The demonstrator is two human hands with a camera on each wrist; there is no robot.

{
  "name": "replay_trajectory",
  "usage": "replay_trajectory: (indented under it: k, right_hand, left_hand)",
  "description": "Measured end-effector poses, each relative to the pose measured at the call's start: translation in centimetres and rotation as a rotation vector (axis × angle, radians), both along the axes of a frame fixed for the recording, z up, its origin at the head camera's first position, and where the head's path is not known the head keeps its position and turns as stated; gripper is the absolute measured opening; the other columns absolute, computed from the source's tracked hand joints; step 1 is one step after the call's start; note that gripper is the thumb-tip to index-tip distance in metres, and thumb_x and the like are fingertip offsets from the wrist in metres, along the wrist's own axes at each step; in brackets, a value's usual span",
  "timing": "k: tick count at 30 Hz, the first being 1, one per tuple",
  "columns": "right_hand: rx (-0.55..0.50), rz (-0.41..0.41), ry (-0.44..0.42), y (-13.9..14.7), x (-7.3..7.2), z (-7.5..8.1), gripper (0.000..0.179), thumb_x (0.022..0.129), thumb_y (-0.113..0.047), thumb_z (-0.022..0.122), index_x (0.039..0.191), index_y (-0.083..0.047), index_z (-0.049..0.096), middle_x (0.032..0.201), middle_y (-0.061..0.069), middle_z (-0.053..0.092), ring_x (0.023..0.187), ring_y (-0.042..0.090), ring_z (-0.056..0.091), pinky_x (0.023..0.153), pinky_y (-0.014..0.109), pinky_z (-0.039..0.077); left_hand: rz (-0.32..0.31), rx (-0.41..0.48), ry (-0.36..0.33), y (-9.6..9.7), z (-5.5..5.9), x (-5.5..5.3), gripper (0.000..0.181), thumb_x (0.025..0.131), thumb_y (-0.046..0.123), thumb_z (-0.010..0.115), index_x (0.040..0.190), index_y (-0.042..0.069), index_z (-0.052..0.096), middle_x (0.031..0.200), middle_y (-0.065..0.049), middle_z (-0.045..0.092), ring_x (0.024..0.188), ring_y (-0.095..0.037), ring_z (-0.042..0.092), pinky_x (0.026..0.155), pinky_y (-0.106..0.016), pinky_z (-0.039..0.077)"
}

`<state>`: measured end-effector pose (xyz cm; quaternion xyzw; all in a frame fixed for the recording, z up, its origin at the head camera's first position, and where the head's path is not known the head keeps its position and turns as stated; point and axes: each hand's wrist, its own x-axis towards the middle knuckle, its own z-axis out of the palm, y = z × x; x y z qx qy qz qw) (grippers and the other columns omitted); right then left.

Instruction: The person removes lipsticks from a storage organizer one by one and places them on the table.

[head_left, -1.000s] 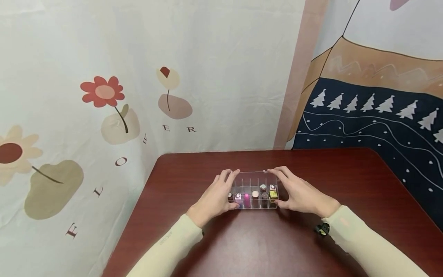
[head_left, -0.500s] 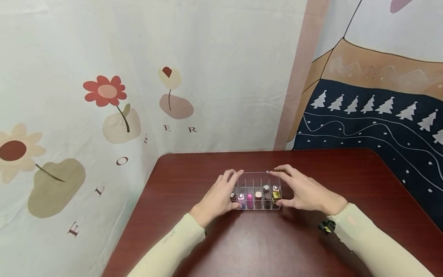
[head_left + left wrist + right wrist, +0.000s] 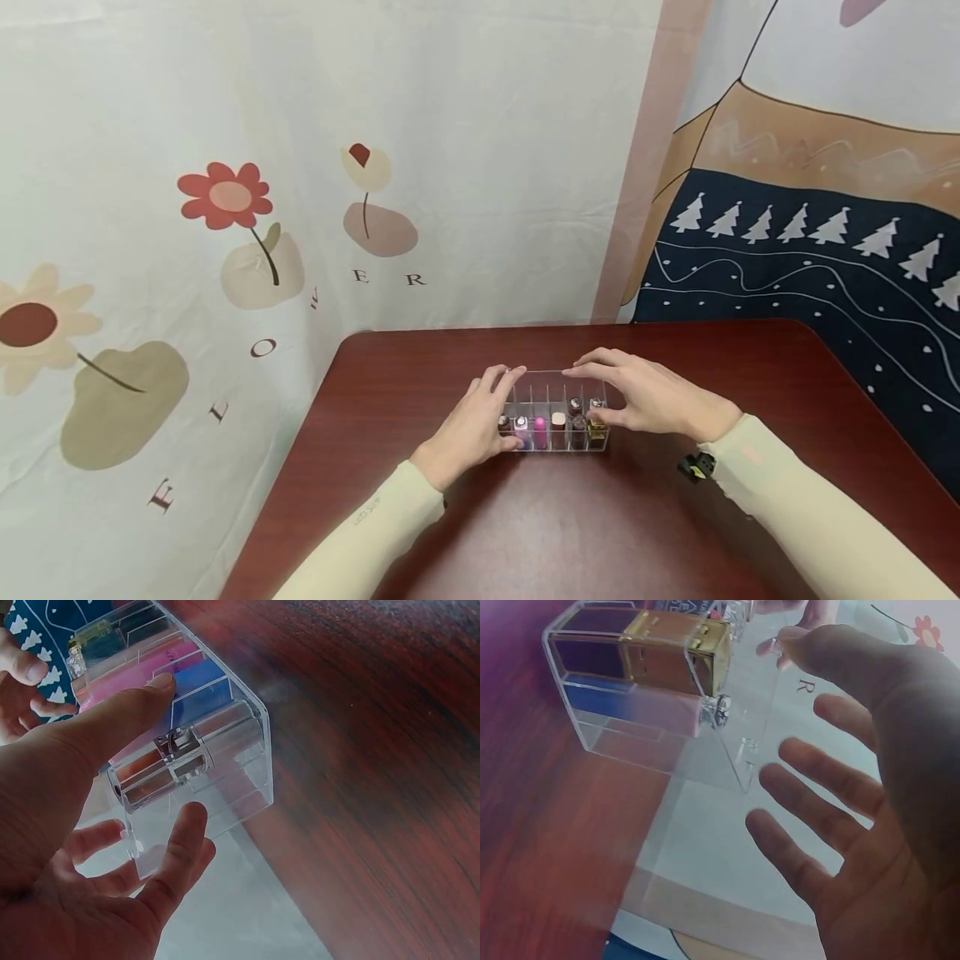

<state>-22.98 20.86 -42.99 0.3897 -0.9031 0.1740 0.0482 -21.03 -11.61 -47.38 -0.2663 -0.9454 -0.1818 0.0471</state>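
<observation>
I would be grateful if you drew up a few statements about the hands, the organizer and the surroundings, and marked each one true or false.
1. The left hand holds one end of the clear divided organizer. True.
2. The right hand is clenched round a tube. False: its fingers are extended and grip nothing.
3. A bright pink tube stands in the organizer's front row, near the middle. True.
4. The table is white. False: it is reddish brown.
5. The white tree prints are on the dark blue part of the backdrop. True.
</observation>
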Motion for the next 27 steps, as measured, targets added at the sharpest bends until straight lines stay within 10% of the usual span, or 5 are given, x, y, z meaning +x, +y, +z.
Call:
replay_trajectory:
  k: [27]
  right_hand:
    - [0.082,0.122,-0.066,-1.7,-2.2,0.1,0.047,0.102,-0.017,0.091,0.147,-0.018,0.08,0.134,0.007,0.082,0.109,0.023,0.081,0.097,0.044,0.072]
  left_hand:
    - [-0.005,0.012,-0.01,-0.2,0.1,0.0,0.116,0.083,0.031,0.11,0.176,0.015,0.043,0.17,-0.024,0.051,0.13,-0.047,0.069,0.109,-0.055,0.068]
